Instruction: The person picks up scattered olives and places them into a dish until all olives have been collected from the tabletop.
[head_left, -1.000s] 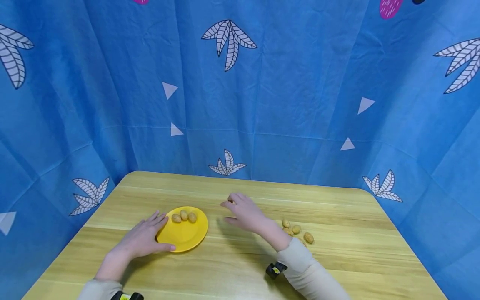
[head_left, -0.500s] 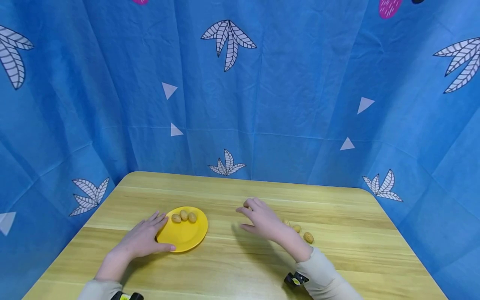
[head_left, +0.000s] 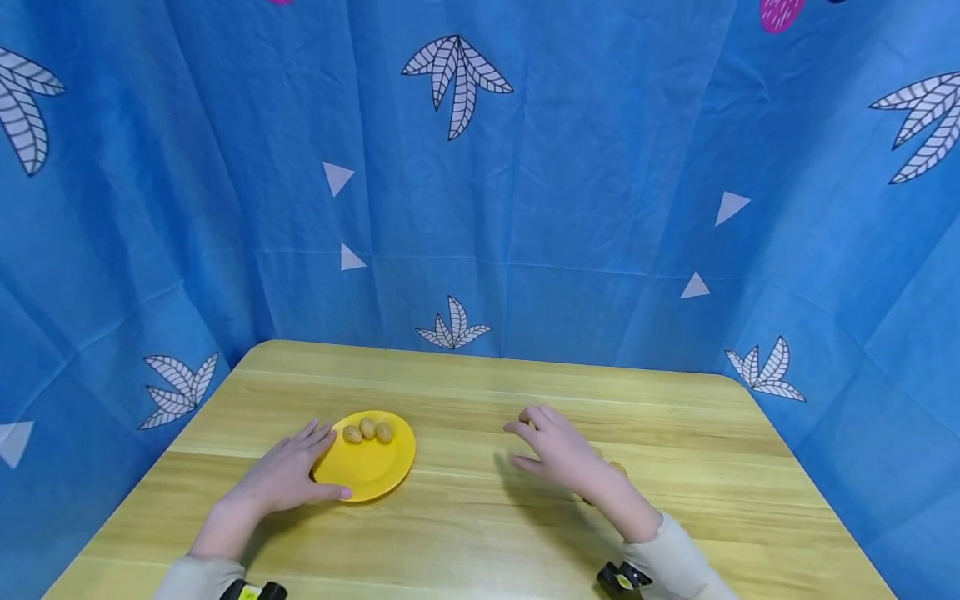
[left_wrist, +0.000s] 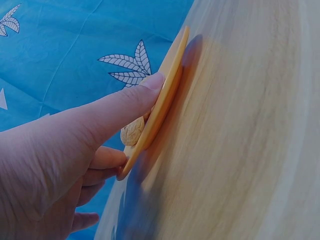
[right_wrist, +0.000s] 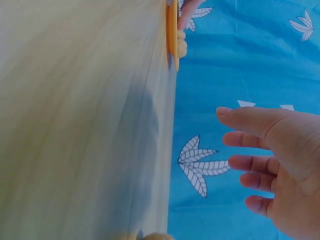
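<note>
A yellow plate (head_left: 371,477) lies at the left of the table and bears three walnuts (head_left: 367,428) near its far side. My left hand (head_left: 283,477) rests at the plate's left edge, its fingers and thumb spread along the rim. In the left wrist view the straight thumb (left_wrist: 132,102) lies over the rim, with a wrinkled walnut (left_wrist: 133,133) behind it. My right hand (head_left: 564,454) hangs above the table right of centre, fingers loosely bent and apart, with nothing in it. Under its wrist are more walnuts (head_left: 618,468), mostly hidden by the forearm.
The wooden table (head_left: 465,533) has a light grain and rounded far corners. A blue curtain (head_left: 570,183) with white leaf prints hangs behind it and along both sides. Each wrist wears a small black camera (head_left: 621,577) near the sleeve.
My right hand has moved away from the plate, to the right and slightly nearer, now covering most of the right-hand walnuts. The left hand, plate and its three walnuts stay put.
</note>
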